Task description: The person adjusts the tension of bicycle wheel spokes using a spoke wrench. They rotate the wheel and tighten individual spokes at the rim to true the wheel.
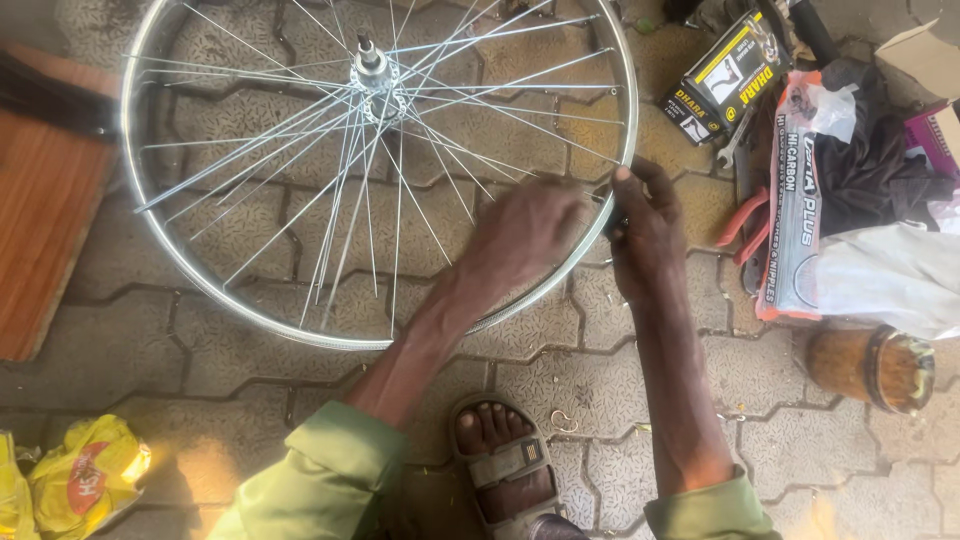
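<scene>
A silver bicycle wheel rim with thin spokes and a central hub lies flat on grey paving stones. My left hand reaches inside the rim at its right side, fingers closed on a spoke near the rim. Just outside the rim, my right hand pinches a small dark tool against the rim edge. Both forearms come from green sleeves at the bottom. My sandalled foot rests between the arms.
A wooden board lies at left. Black-and-yellow boxes, a spanner, orange-handled pliers, plastic packets and cloth sit at right. A brown jar lies at lower right, a yellow bag at lower left.
</scene>
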`<state>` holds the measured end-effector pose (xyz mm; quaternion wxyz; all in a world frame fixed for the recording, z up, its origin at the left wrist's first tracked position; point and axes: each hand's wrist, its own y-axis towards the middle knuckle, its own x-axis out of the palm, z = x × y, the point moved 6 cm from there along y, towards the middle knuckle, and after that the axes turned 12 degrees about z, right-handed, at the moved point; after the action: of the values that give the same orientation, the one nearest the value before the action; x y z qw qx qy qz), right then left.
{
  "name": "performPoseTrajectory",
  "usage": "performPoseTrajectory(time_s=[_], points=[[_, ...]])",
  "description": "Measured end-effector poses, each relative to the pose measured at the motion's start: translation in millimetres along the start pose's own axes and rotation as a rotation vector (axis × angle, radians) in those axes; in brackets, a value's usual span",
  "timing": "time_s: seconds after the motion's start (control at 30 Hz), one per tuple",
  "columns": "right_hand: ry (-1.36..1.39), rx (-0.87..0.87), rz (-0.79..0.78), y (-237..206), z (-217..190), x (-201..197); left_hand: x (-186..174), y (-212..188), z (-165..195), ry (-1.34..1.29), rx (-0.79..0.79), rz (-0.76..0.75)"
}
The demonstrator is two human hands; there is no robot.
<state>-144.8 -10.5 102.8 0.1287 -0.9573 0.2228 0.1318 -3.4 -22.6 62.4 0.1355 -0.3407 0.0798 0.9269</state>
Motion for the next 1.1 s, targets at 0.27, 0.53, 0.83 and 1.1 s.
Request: performPoseTrajectory(time_s=[0.27, 0.53, 0.83, 1.1], points=[[0.489, 0.220, -0.091, 13, 22, 5, 7, 18, 3, -0.424, -0.243, -0.190], [0.727, 0.475, 0.090, -6, 63, -25, 19, 35, -8, -0.575, -0.306, -0.220], [0.524, 0.189, -0.012, -25, 75, -31, 30, 27, -15, -0.489, -0.290, -0.223], [0.442, 0.108, 0.015, -25, 74, -26, 21, 26, -10, -0.480, -0.283, -0.207]])
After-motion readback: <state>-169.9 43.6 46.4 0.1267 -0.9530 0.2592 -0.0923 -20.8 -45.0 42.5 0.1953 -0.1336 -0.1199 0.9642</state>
